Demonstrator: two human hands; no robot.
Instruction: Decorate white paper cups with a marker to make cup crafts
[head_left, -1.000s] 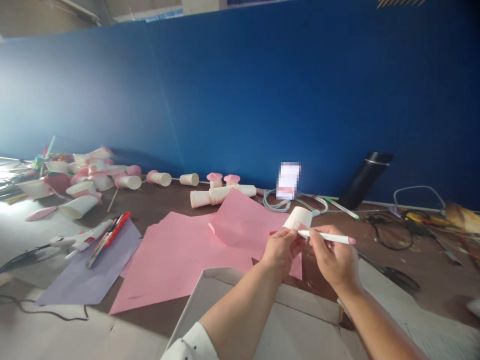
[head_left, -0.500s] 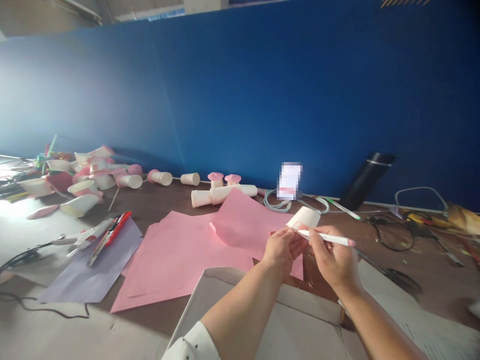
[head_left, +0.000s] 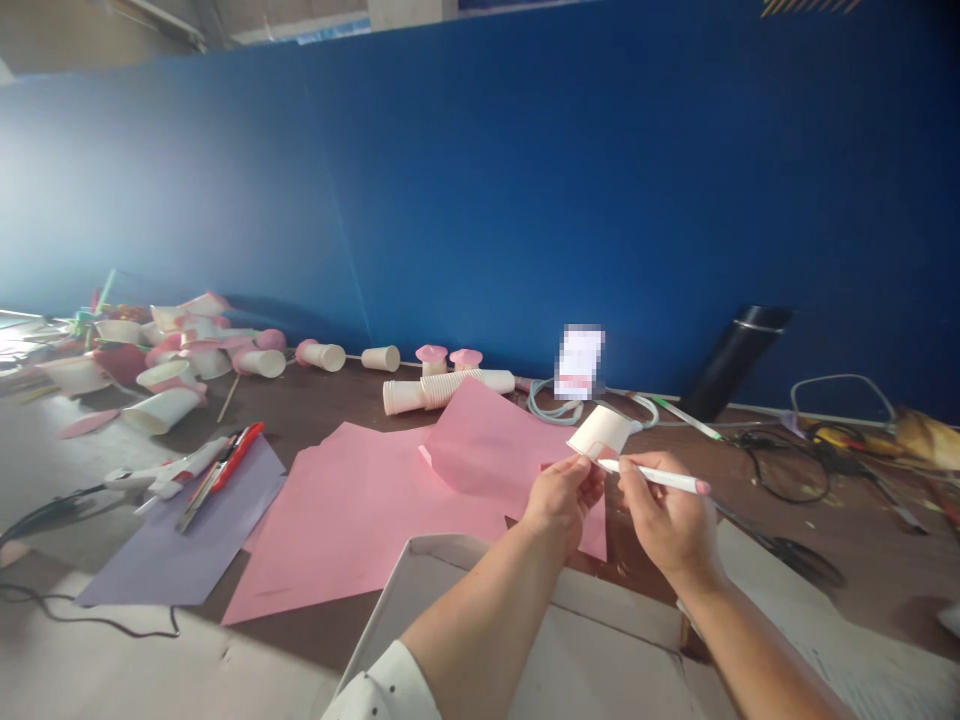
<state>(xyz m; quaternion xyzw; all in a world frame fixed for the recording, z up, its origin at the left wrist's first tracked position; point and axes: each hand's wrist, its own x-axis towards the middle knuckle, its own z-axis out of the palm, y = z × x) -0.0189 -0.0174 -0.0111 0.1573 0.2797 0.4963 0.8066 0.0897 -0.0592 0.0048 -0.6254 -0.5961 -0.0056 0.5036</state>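
Note:
A white paper cup point(head_left: 602, 430) is tilted in my left hand point(head_left: 561, 500), whose fingers are closed around its lower edge. A faint pink line shows on the cup's side. My right hand point(head_left: 667, 515) is closed on a white marker point(head_left: 664, 477) with a pink end, its tip at the cup's side. Pink paper sheets point(head_left: 360, 510) lie to the left of my hands, one of them bent up. Behind them rests a stack of nested paper cups point(head_left: 450, 388), near two small pink-topped cups point(head_left: 466, 358).
At left, a red utility knife point(head_left: 225, 470) and a white glue gun point(head_left: 180, 468) lie over purple paper point(head_left: 187, 560). Farther back are several pink-and-white cups point(head_left: 169, 375). A black bottle point(head_left: 739, 360) leans on the blue partition point(head_left: 480, 200). An open white box point(head_left: 600, 650) sits below my arms.
The paper cup has turned and shifted slightly left in my left hand, showing more of its side and the pink line. My right hand with the marker has stayed nearly in place.

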